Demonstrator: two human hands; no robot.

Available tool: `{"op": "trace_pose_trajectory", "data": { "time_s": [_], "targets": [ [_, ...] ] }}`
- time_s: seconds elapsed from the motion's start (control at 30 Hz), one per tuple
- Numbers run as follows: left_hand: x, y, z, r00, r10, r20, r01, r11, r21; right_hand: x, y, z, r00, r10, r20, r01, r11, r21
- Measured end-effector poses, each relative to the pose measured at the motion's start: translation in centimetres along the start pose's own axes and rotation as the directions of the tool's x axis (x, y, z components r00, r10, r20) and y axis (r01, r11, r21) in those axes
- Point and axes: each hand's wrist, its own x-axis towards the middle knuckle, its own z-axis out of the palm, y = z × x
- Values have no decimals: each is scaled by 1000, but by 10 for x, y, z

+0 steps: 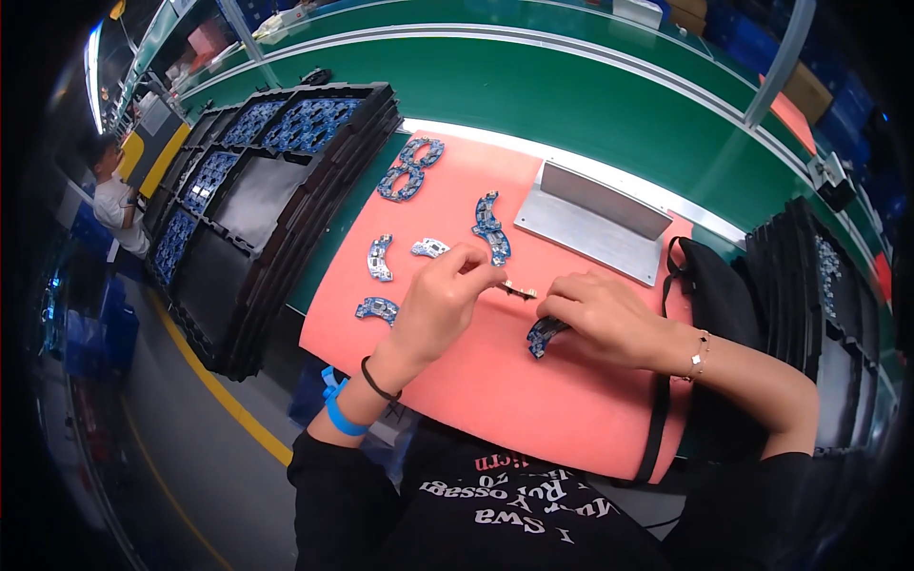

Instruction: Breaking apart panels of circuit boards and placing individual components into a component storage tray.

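My left hand (pixel 443 295) is closed in a pinch on a small circuit board (pixel 518 291), seen nearly edge-on above the pink mat (pixel 476 381). Just right of it, my right hand (pixel 600 316) has its fingers bent together over a curved blue circuit board (pixel 544 336); the fingers partly cover the board's upper end. Beyond my hands lies an S-shaped pair of boards (pixel 489 228). Single curved boards rest near my left hand: a whitish one (pixel 430 248), an upright arc (pixel 379 258) and a blue one (pixel 377 309). Another joined group (pixel 410 169) sits at the far left.
An L-shaped metal block (pixel 595 224) stands at the mat's back right. Stacked black trays with blue boards (pixel 286 171) rise on the left; more trays (pixel 809 285) stand at right. A black bag (pixel 714 295) with a strap lies along the right edge. A person (pixel 119 200) is at far left.
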Motion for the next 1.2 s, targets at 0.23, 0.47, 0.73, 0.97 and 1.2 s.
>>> {"op": "trace_pose_trajectory", "data": {
  "time_s": [0.23, 0.47, 0.73, 0.97, 1.2],
  "targets": [
    [-43, 3, 32, 997, 70, 38, -76, 984, 163, -8, -6, 6, 982, 97, -164, -90, 995, 54],
    [-49, 8, 13, 994, -97, 48, 96, 995, 24, 4, -7, 26, 996, -23, -87, 20, 999, -30],
    [-48, 5, 17, 989, -108, 97, 104, 993, 49, 5, 1, 24, 998, -4, -66, 5, 1000, 11],
    [-45, 2, 23, 989, -144, 46, 142, 989, 49, 3, 4, 28, 979, 159, -127, -125, 964, 235],
    [-36, -2, 26, 904, -419, 82, 427, 895, -128, 0, 4, 37, 976, 172, -130, -138, 961, 237]
  ]
}}
